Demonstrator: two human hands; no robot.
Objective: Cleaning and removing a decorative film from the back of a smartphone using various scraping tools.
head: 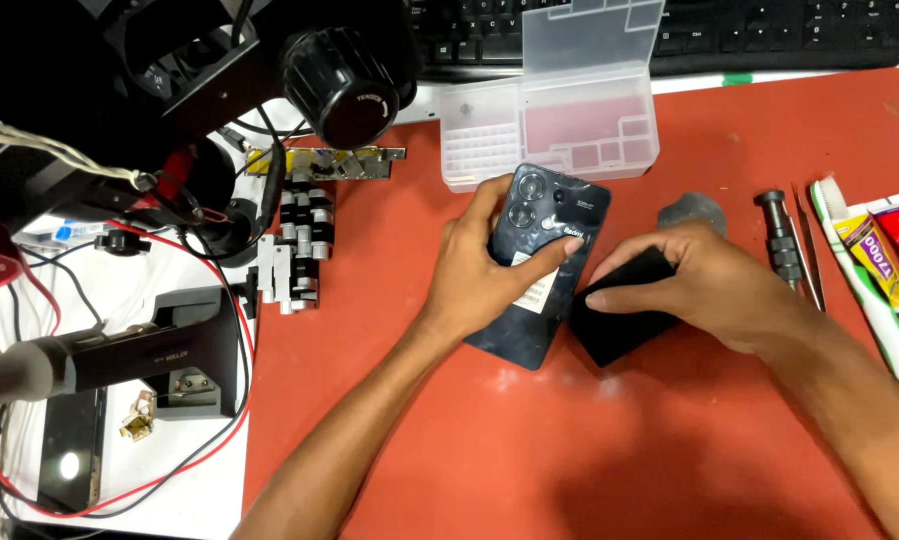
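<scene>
A dark smartphone (pixel 555 215) lies back side up on the red mat (pixel 530 440), its camera lenses toward the far side. My left hand (pixel 485 270) grips it across the middle, thumb on the left edge and index finger stretched over the back. Just to its right, my right hand (pixel 695 280) presses on a flat black rectangular piece (pixel 615 330) that rests on the mat beside the phone's lower right edge.
A clear plastic parts box (pixel 560 120) with its lid up stands behind the phone, before a black keyboard (pixel 770 30). A screwdriver (pixel 782 240), tweezers (pixel 808 250), a toothbrush (pixel 875 300) and glue tubes (pixel 885 260) lie at right. A microscope stand (pixel 270 70), cables and tools crowd the left.
</scene>
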